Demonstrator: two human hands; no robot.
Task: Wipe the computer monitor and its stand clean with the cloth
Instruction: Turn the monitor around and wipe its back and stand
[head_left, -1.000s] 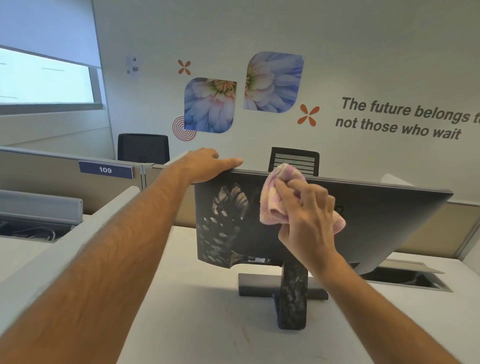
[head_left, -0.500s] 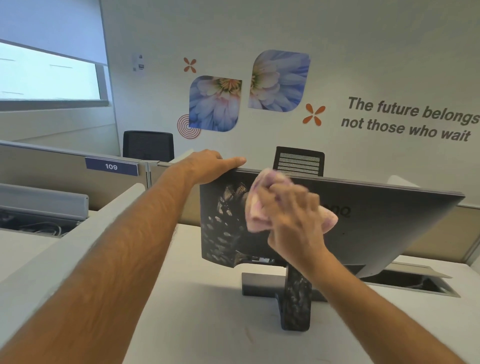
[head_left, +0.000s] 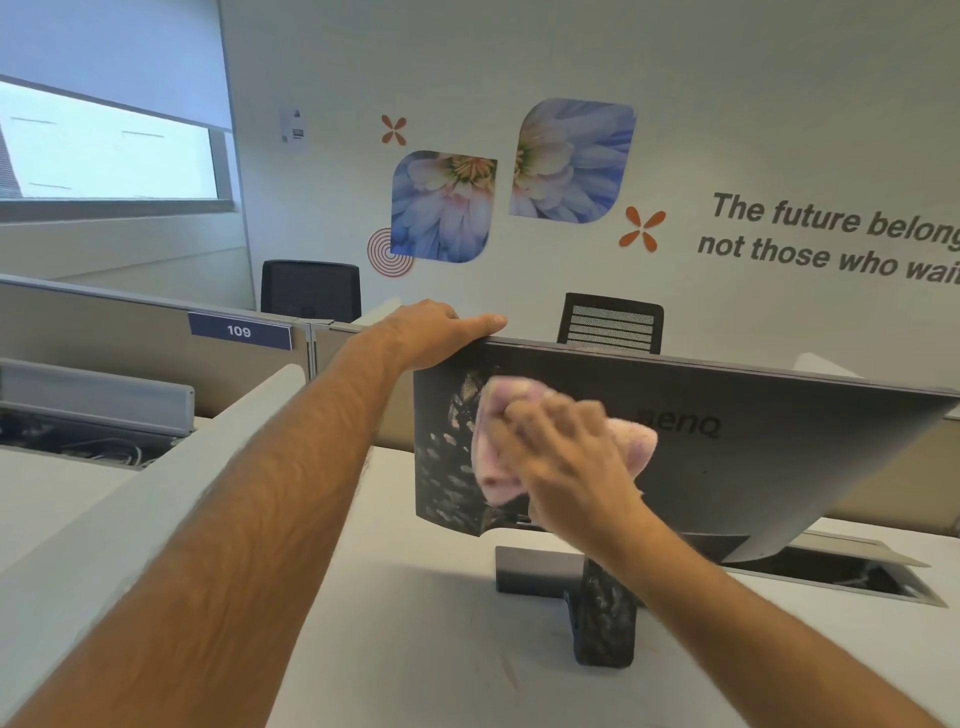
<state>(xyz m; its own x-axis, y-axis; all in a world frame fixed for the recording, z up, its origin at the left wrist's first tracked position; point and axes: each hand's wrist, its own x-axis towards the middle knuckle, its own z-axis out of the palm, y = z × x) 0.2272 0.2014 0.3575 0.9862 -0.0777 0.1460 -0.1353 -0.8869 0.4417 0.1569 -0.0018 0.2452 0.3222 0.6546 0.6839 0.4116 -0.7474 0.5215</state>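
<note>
Office cubicle tabletop (head_left: 426, 649): BenQ monitor (head_left: 753, 467) back faces viewer. Left hand (head_left: 431, 332) grips its top-left corner; right hand (head_left: 566, 462) presses pink cloth (head_left: 493, 467) there. Smudges left of cloth, stand (head_left: 605, 618) dirty; early.

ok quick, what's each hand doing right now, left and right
Left hand: gripping the top corner of the dark grey monitor back.
Right hand: holding the crumpled pink cloth against the monitor; blurred.
</note>
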